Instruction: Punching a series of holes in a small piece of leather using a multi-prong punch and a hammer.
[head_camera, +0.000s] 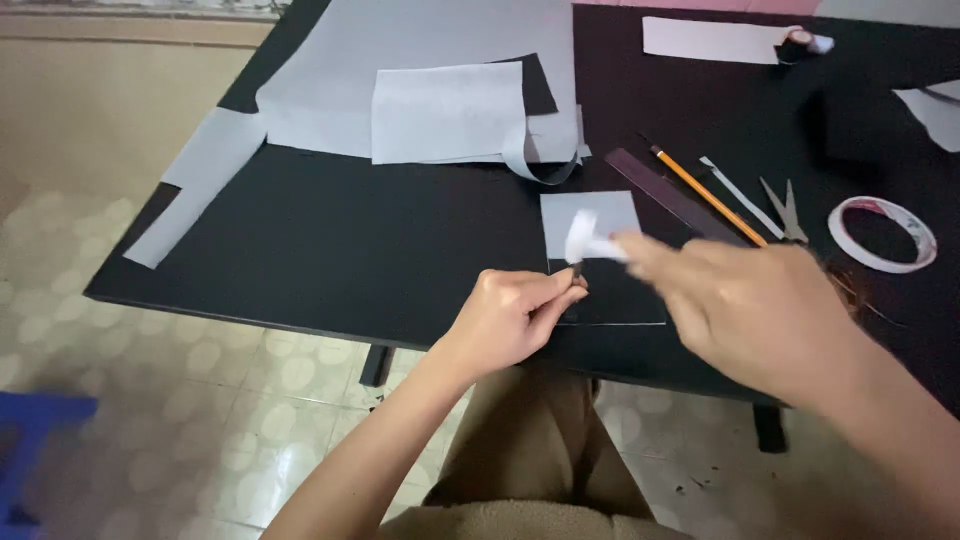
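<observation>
Bare black table (330, 250) lies open at nine o'clock of the left hand (515, 315), with room to pass as far as the grey strip (190, 185) hanging off the far-left edge. At twelve o'clock a small grey square (590, 220) lies flat, and beyond it stacked grey sheets (450, 110) block the way. At two o'clock of the right hand (745, 310), a dark ruler (665, 195), pencil (705, 195), scissors (785, 210) and tape roll (882, 235) crowd together.

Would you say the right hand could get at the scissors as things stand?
Probably yes: the scissors lie uncovered on the table just beyond the right hand, though its fingers already pinch a white strip.
</observation>
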